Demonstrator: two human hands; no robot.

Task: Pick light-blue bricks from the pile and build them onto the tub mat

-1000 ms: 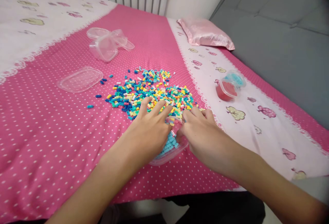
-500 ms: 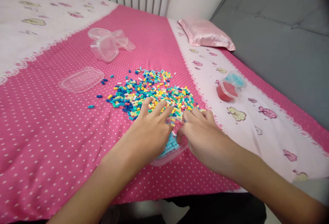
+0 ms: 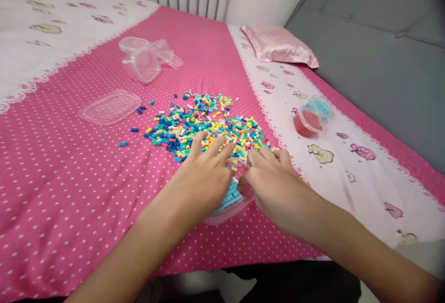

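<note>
My left hand (image 3: 205,173) is over the near edge of a pile of small coloured building bricks (image 3: 205,126), its visible fingers spread. Its thumb side is hidden. Close on its right, my right hand (image 3: 274,177) has its fingers curled in; whatever they hold is hidden. Beneath both hands sits a clear plastic container (image 3: 222,217), partly covered by them. Light blue bricks (image 3: 231,197) lie in rows inside it. A few pink and yellow pieces show in the gap between my hands.
A clear lid (image 3: 110,107) lies left of the pile, with several loose blue bricks nearby. Empty clear containers (image 3: 142,64) are farther back. To the right stand a tub of red pieces (image 3: 308,124) and one of blue pieces (image 3: 319,107). A pink pillow (image 3: 280,45) rests behind.
Both hands stay almost exactly where they were, over the container. The pile and the tubs look the same.
</note>
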